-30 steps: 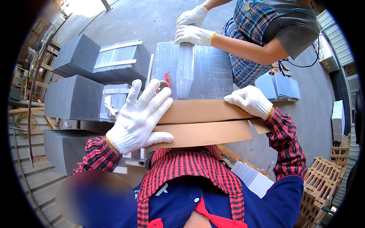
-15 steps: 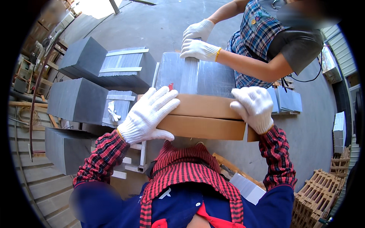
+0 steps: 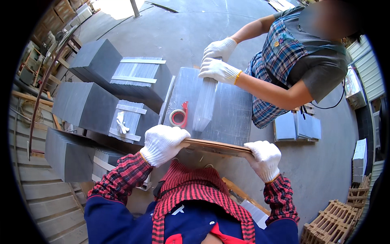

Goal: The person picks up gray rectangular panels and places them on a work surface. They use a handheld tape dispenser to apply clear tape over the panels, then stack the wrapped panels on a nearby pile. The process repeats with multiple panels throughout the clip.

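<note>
A flat piece of brown cardboard (image 3: 215, 147), seen nearly edge-on, spans the space in front of my chest. My left hand (image 3: 164, 142), in a white knit glove, is closed on its left end. At its right end my right hand (image 3: 266, 159), gloved alike, grips the other edge. Just beyond the cardboard is a grey worktop (image 3: 233, 112). A red tape dispenser (image 3: 178, 117) lies on it near my left hand. Beside that, a bundle of thin grey slabs (image 3: 205, 103) stands on edge, with a co-worker's two gloved hands (image 3: 219, 70) on its far end.
To the left stand several stacks of dark grey slabs (image 3: 83, 103), with a loose white glove (image 3: 122, 123) on one. The co-worker (image 3: 280, 61) stands at the far right side of the worktop. Pale slabs (image 3: 298, 127) sit behind on the right; wooden pallets (image 3: 335, 221) lie at lower right.
The cardboard has tipped from showing its broad face to nearly edge-on and come closer to me. My left hand went from spread fingers to a grip. The tape dispenser is now uncovered.
</note>
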The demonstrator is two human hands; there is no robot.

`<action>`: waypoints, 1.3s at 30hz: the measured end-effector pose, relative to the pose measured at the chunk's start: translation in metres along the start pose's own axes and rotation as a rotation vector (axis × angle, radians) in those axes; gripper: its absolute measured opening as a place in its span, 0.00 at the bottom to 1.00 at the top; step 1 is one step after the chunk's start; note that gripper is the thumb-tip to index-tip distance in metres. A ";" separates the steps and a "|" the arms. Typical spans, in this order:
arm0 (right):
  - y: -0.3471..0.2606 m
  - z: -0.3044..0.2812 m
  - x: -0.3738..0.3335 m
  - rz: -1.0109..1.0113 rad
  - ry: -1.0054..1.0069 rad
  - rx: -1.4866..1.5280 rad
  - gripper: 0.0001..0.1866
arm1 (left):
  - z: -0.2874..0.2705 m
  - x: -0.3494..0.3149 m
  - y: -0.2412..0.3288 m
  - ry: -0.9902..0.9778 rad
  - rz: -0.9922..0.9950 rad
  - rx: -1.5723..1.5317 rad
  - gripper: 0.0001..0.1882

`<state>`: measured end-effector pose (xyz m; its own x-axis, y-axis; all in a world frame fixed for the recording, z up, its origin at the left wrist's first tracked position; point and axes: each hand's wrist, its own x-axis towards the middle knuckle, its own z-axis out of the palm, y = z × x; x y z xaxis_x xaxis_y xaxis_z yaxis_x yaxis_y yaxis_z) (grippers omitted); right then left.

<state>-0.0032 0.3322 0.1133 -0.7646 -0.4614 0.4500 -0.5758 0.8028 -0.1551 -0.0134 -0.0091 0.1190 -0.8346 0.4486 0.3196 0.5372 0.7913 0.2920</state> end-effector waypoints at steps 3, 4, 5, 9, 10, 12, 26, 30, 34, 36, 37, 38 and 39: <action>-0.001 -0.001 0.001 -0.025 0.048 -0.005 0.16 | 0.000 0.000 -0.002 0.017 0.032 0.022 0.11; -0.001 -0.007 0.006 -0.040 0.025 0.013 0.17 | -0.001 -0.001 -0.002 0.025 0.040 0.025 0.11; -0.002 -0.014 0.011 -0.055 0.001 0.031 0.18 | -0.002 -0.003 -0.002 0.033 0.047 0.028 0.11; 0.017 -0.068 0.009 0.327 -0.014 0.869 0.39 | -0.014 -0.018 -0.001 0.153 0.005 -0.109 0.13; 0.022 -0.075 -0.001 0.390 0.107 1.012 0.48 | -0.023 -0.019 0.003 0.165 -0.017 -0.168 0.15; 0.030 -0.089 -0.013 0.434 0.082 0.958 0.42 | -0.028 -0.021 0.008 0.201 -0.035 -0.306 0.17; -0.013 -0.096 0.056 -0.156 0.002 0.017 0.09 | 0.098 -0.018 0.047 0.642 -0.134 -0.620 0.24; 0.014 -0.059 0.051 -0.221 0.001 -0.034 0.14 | 0.134 -0.026 0.026 0.398 -0.157 -0.955 0.14; 0.026 -0.025 0.039 -0.209 -0.073 0.024 0.23 | 0.157 -0.038 0.006 0.103 -0.173 -0.872 0.15; 0.025 -0.027 0.042 -0.152 -0.123 0.030 0.28 | 0.158 -0.040 0.005 -0.020 -0.145 -0.914 0.16; 0.025 -0.029 0.043 -0.141 -0.122 0.023 0.28 | 0.154 -0.040 0.006 -0.092 -0.138 -0.930 0.17; 0.026 -0.032 0.043 -0.130 -0.121 0.015 0.29 | 0.156 -0.045 0.008 -0.141 -0.129 -0.957 0.18; 0.028 -0.035 0.044 -0.120 -0.122 0.002 0.29 | 0.157 -0.048 0.014 -0.164 -0.195 -1.047 0.19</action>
<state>-0.0424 0.3475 0.1591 -0.7194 -0.5967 0.3556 -0.6658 0.7383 -0.1079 0.0150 0.0455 -0.0335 -0.8813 0.4653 0.0822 0.1657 0.1413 0.9760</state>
